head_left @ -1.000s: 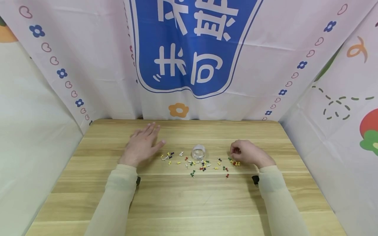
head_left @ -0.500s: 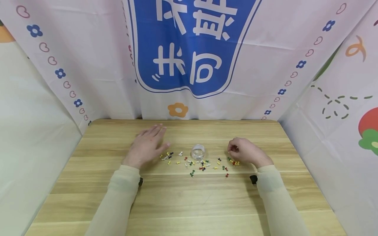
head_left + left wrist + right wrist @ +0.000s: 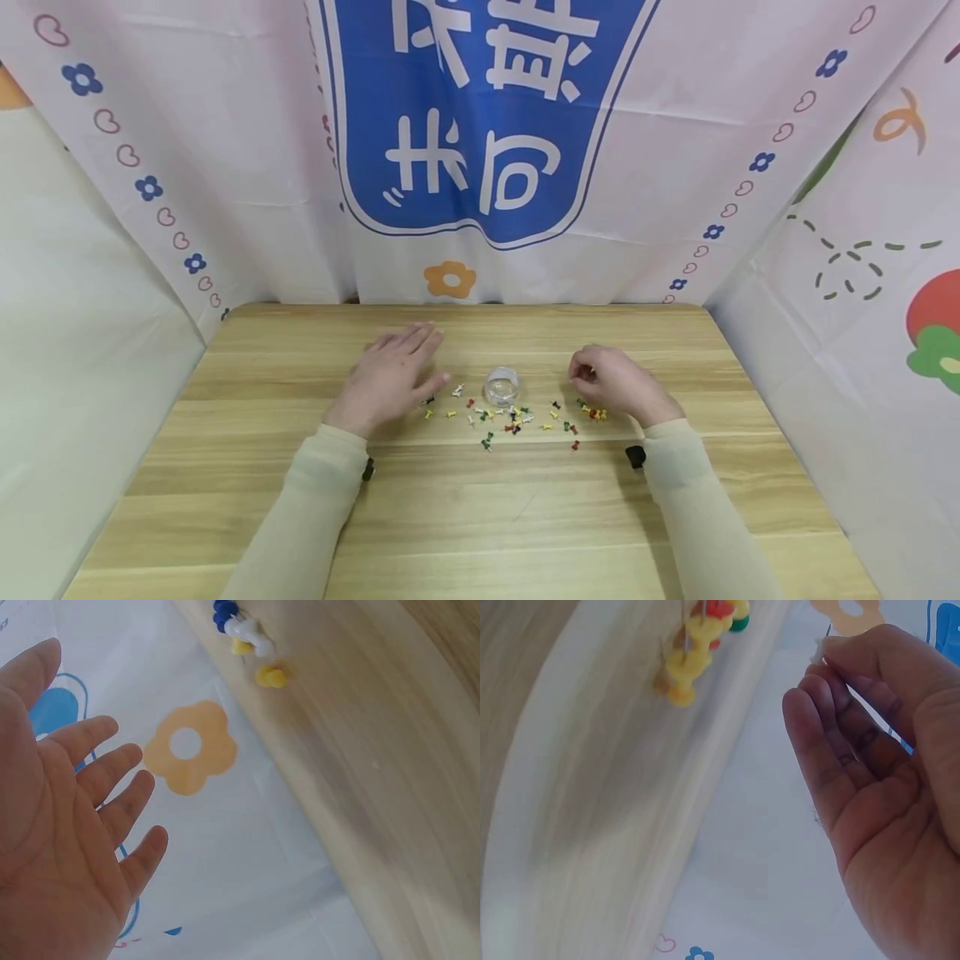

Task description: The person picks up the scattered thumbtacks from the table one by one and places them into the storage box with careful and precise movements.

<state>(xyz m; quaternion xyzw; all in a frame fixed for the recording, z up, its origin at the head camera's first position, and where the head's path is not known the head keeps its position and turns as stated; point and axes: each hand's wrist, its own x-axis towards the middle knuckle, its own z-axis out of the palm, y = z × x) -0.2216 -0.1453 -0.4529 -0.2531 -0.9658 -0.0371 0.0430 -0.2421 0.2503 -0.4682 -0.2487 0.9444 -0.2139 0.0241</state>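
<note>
My left hand [image 3: 384, 382] is held with its fingers straight and spread, left of a small clear round jar [image 3: 501, 387]. In the left wrist view the palm faces the camera and holds nothing; a yellow push pin [image 3: 271, 676] and a white push pin [image 3: 251, 636] lie beyond it. My right hand [image 3: 618, 383], to the right of the jar, pinches a white push pin [image 3: 817, 652] between thumb and fingertips, its needle showing in the right wrist view. Just below that hand lies a cluster with a red push pin [image 3: 593, 413] and yellow push pins [image 3: 684, 667].
Several loose push pins in red, green, yellow, white and blue lie around the jar, among them two green ones [image 3: 487, 442] toward the front. The wooden table [image 3: 465, 517] ends at a printed cloth [image 3: 300, 250] behind, with cloth walls at both sides.
My left hand has moved right, toward the jar, and now covers some of the left-hand pins in the head view. My right hand has shifted slightly left and away from me.
</note>
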